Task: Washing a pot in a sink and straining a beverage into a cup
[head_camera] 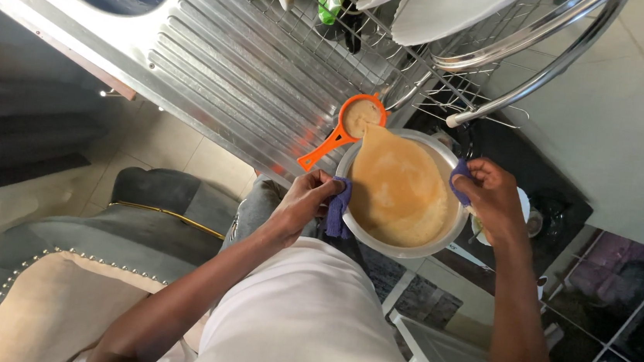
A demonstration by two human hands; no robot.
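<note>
Nearest the camera, the person's white garment [309, 327] fills the lower middle, with a grey studded chair [57, 274] to one side. Beyond it, the left hand [306, 201] has its grip closed on a purple cloth [339, 206] pressed against the rim of a round metal pot [409, 247], and the right hand [491, 196] pinches a second bit of purple cloth [460, 174] on the opposite rim. The pot is tilted, and tan liquid [399, 188] runs from it in a stream into an orange strainer [360, 118]. The strainer sits over the ribbed steel draining surface [231, 64]. Farther back, a wire dish rack [425, 66] carries white plates [438, 9].
</note>
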